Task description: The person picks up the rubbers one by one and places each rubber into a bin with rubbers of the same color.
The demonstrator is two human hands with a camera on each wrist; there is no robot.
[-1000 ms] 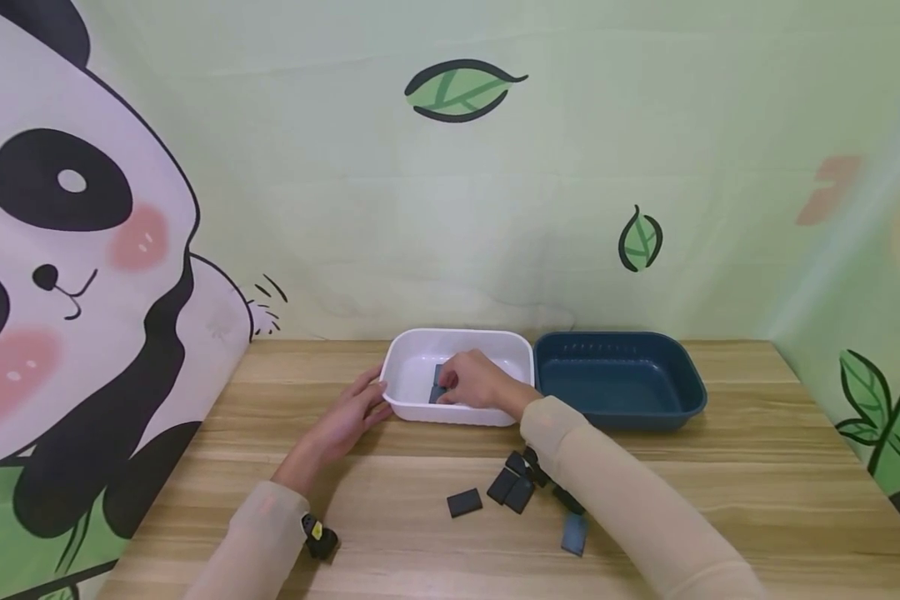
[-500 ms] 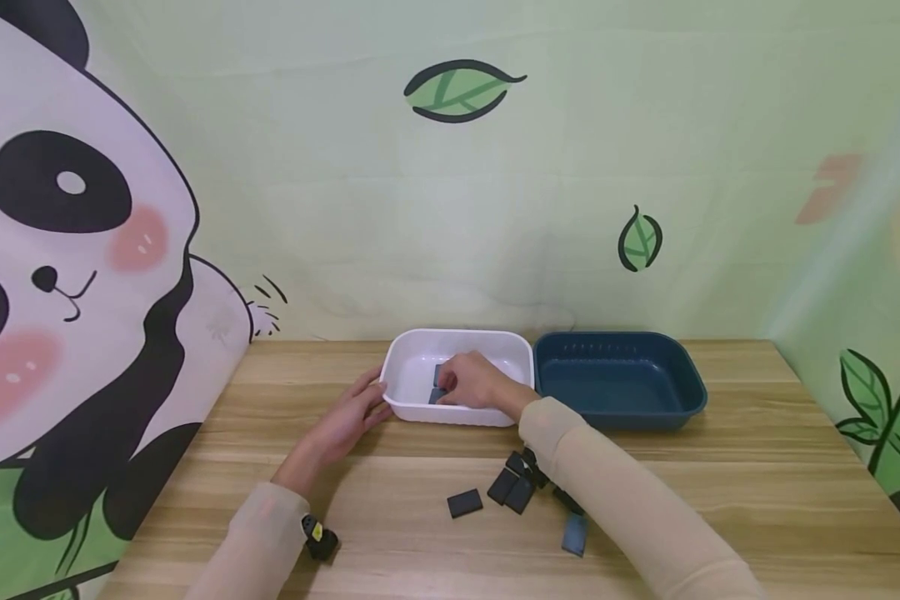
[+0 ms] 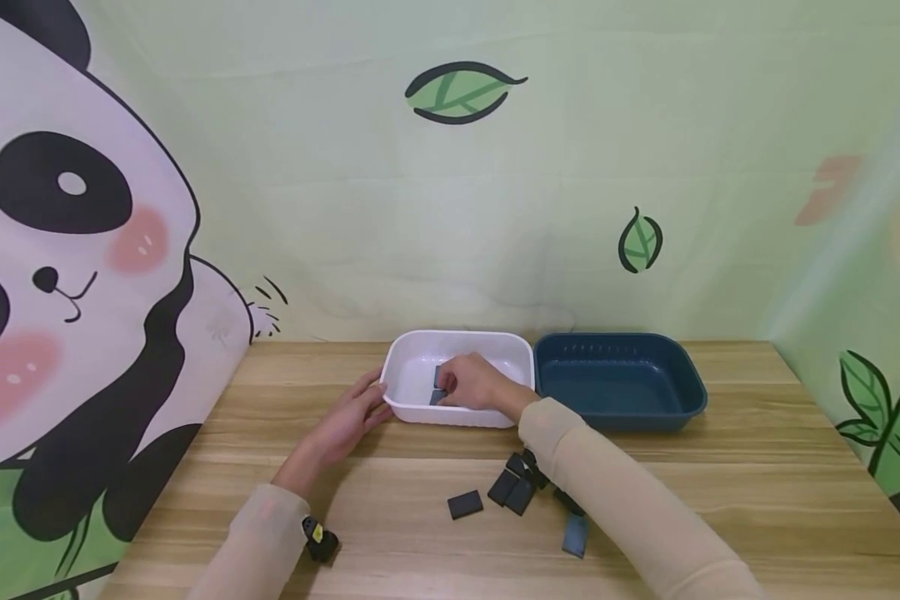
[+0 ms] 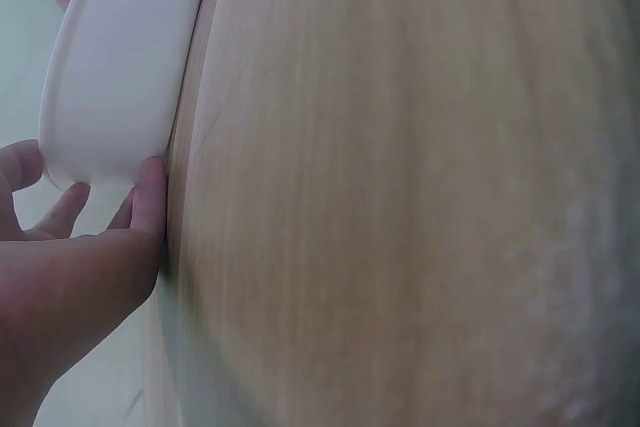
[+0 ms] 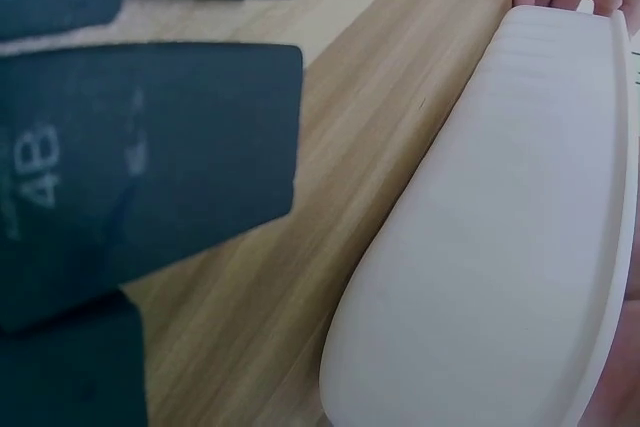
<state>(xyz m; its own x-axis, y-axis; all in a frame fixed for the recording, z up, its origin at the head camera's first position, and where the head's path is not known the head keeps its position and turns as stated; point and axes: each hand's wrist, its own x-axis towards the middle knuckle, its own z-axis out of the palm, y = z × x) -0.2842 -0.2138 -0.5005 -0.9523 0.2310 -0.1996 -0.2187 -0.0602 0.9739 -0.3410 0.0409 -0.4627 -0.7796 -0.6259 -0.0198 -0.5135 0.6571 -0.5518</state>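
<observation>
My left hand (image 3: pixel 347 421) rests its fingertips against the left end of the white plastic bin (image 3: pixel 412 412), with fingers mostly straight. In the left wrist view, the fingers (image 4: pixel 150 197) touch the bin's outer wall. Down inside the bin, my right hand (image 3: pixel 474 382) has curled fingers and pinches a small blue eraser (image 3: pixel 437 397), partly hidden by the fingertips. Just behind it lies another blue eraser (image 3: pixel 438 377). Below the right forearm are several dark erasers (image 3: pixel 520 496), one marked "4B" (image 5: pixel 100 167) in the right wrist view.
A dark blue bin (image 3: pixel 618 392) stands against the white bin's right side. One black eraser (image 3: pixel 465 504) lies apart on the wooden table (image 3: pixel 390 533), and a blue eraser (image 3: pixel 575 535) is near the right sleeve. Behind the table hangs a panda-and-leaf backdrop (image 3: pixel 330 208).
</observation>
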